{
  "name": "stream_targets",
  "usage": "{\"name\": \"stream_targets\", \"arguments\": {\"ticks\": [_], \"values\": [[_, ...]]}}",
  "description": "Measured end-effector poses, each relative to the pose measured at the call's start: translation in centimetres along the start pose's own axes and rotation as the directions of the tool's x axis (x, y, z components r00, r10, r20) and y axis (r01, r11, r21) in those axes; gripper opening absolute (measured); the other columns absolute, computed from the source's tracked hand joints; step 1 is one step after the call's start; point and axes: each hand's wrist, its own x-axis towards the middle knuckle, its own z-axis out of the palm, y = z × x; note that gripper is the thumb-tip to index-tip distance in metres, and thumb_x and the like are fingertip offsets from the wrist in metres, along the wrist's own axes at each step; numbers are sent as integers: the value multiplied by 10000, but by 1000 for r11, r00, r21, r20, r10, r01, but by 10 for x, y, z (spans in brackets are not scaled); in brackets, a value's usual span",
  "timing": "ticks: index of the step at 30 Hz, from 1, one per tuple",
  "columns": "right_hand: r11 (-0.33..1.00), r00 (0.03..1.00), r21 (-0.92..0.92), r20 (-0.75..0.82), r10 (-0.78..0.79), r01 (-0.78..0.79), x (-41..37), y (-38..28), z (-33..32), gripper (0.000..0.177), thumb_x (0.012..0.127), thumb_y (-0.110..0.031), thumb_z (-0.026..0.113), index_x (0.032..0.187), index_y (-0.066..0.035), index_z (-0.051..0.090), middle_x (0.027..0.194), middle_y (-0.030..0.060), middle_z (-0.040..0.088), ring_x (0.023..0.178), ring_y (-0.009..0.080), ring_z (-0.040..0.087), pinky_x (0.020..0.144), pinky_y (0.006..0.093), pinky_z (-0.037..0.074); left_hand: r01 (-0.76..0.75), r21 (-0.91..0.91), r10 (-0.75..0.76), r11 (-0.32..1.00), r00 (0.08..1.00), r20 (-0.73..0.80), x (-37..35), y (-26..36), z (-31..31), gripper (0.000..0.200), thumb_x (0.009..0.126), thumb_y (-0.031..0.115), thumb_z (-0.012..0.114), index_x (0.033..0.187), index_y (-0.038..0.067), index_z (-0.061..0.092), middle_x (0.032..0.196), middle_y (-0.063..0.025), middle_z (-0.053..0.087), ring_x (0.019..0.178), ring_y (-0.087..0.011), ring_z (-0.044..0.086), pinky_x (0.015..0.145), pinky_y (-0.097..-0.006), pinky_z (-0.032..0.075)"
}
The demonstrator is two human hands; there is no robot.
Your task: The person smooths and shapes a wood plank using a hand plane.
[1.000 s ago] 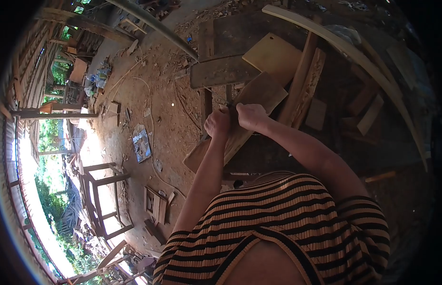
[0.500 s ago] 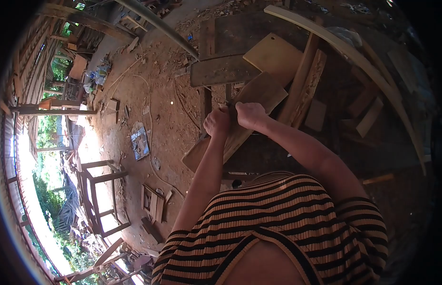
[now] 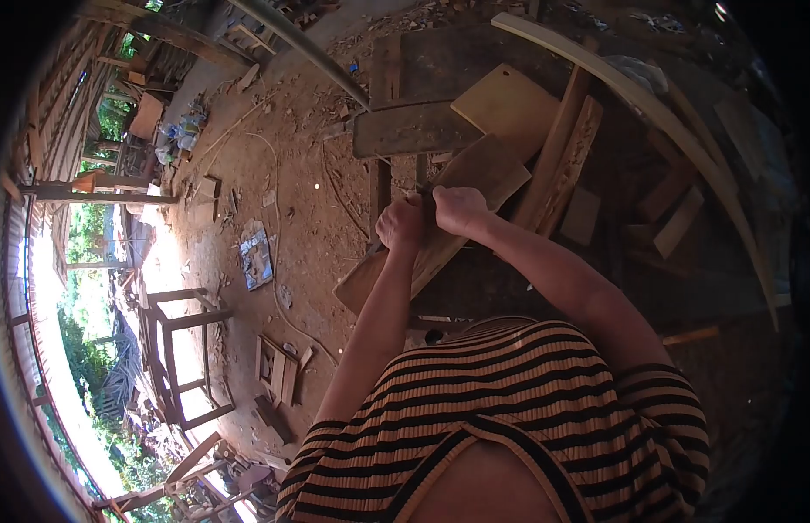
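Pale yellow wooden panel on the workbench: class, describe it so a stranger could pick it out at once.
Start at the dark wooden workbench ahead of the person. Just beyond the long brown plank under the left hand and right hand lies the pale yellow wooden panel. It alone is squarish, smooth and light, between a dark grey board and a carved strip.

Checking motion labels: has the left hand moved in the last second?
No. The left hand, fisted on a tool, stays below the dark board; only the camera drifted.

My shirt (image 3: 509, 410): black and tan stripes
Board I'm working (image 3: 488, 170): mid brown
Panel beyond that board (image 3: 509, 105): pale yellow
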Motion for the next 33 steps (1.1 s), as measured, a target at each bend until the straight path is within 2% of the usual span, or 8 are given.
{"name": "stream_targets", "arguments": {"ticks": [7,10,15,20,22,25,29,33], "values": [[993,985,-5,125,116,-117,-84,6,-41,65,781,-83,509,814,-29,525,719,206,633,736,369,646,659,478,501,-7,-21,7,1000,1000,11,3,-4,2,520,903,407,378,846,9,708,896,-212,673,916,-367,644,827,-445,490],[998,996,-44,85,42,-38,-61,8,-32,66,779,-83,511,817,-30,523,716,199,632,738,371,643,664,475,501,-7,-1,7,1000,1000,24,2,-1,2,497,900,396,390,845,22,712,888,-208,674,916,-362,645,827,-446,490],[1000,999,-23,28,19,-19,-2,-3,-4,72,780,-83,510,829,-32,526,728,187,639,747,369,643,675,467,503,0,-2,0,1000,1000,3,2,-2,2,480,898,397,376,884,59,717,911,-201,675,925,-361,643,832,-446,489],[999,998,-37,61,36,-34,-54,5,-24,74,779,-79,507,838,-40,530,732,179,643,743,363,645,676,469,503,22,3,-22,1000,1000,15,2,-1,1,495,896,403,366,896,50,712,920,-200,675,929,-362,643,835,-446,490],[992,980,-30,156,123,-120,-81,7,-39,69,781,-80,505,836,-46,529,728,182,640,740,357,646,672,469,504,21,-2,-21,1000,1000,22,3,-2,1,497,895,405,365,895,49,712,921,-200,675,930,-363,643,837,-445,490],[999,995,-30,86,45,-42,-67,16,-27,124,820,-141,535,874,-30,521,729,198,633,730,373,638,652,485,490,16,32,-18,999,998,52,2,2,0,495,893,408,368,902,52,712,923,-200,675,929,-364,642,838,-445,489],[1000,1000,-29,26,4,-3,-11,5,-1,121,822,-143,531,869,-32,522,736,196,637,731,373,638,651,486,492,-4,20,4,1000,1000,1,-2,1,-1,510,893,411,369,868,37,714,903,-203,676,923,-361,645,834,-441,492],[1000,1000,-18,18,22,-22,-22,5,-6,70,770,-75,524,822,-28,529,695,179,634,706,357,646,644,469,504,9,-1,-9,1000,1000,-20,-2,2,-1,519,895,411,372,829,26,715,883,-205,676,910,-359,648,827,-439,495]]}}
